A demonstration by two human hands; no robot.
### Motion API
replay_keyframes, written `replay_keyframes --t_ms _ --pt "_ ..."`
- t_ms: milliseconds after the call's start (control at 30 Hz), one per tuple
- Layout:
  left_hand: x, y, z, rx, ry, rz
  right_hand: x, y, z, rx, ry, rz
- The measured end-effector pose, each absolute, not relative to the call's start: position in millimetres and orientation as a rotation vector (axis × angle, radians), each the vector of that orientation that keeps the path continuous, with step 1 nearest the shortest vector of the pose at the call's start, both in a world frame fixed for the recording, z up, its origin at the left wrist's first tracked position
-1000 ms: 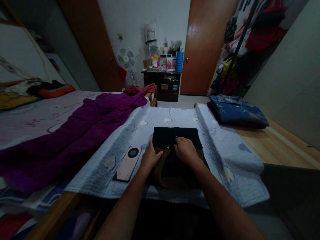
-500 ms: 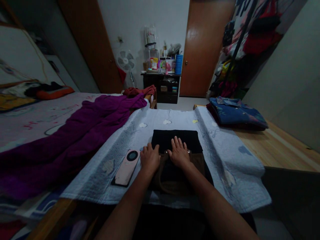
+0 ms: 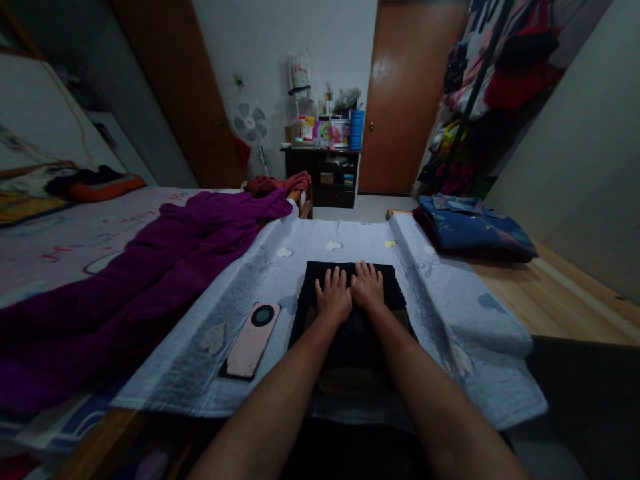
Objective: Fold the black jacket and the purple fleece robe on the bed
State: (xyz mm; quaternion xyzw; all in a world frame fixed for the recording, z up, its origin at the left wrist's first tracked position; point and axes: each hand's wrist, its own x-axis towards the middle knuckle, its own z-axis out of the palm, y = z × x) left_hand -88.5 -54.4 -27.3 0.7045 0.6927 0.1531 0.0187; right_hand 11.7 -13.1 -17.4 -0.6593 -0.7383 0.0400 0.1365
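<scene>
A folded black and brown garment point(image 3: 345, 350) lies flat on the pale blue quilted cloth point(image 3: 270, 273) in front of me. My left hand point(image 3: 333, 295) rests on its black upper part, fingers spread. Right beside it, my right hand point(image 3: 368, 287) presses flat on the same black fabric with its fingers stretched out. The two thumbs nearly meet. My forearms cover part of the garment's lower half. Left of it lies a pink phone point(image 3: 253, 341) with a round dark camera ring, face down.
A purple blanket point(image 3: 200, 247) is heaped on the bed at left. Folded blue clothes point(image 3: 475, 227) sit on a wooden surface point(image 3: 550, 293) at right. Farther back stand a fan point(image 3: 251, 123), a dark cabinet point(image 3: 323, 175) and a brown door point(image 3: 395, 100).
My left hand has moved right, from the garment's left edge to its middle. My right hand has shifted slightly right and forward. The garment's brown part is now more covered.
</scene>
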Motion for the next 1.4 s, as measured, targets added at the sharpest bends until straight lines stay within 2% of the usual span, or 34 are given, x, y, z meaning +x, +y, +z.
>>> replay_keyframes --t_ms 133,600,900,1133,1400 --pt "-86.3 -55.3 -42.6 2.16 2.26 0.447 20.4 -12.3 -31.5 -2.026 -2.108 0.172" --pt "-82.6 -58.7 -40.8 2.096 2.313 0.433 57.3 -9.6 -40.7 -2.14 -2.019 0.258" --pt "-83.6 -58.5 -42.8 2.082 2.292 0.486 76.1 -21.3 -24.5 -2.221 -2.042 0.409" --pt "-85.5 -56.0 -47.1 2.076 2.295 0.495 37.7 -59.0 -20.1 -1.785 -2.198 0.153" --pt "-102.0 -52.1 -41.8 2.023 2.149 0.428 34.1 -81.2 -39.8 -1.75 -2.357 0.106"
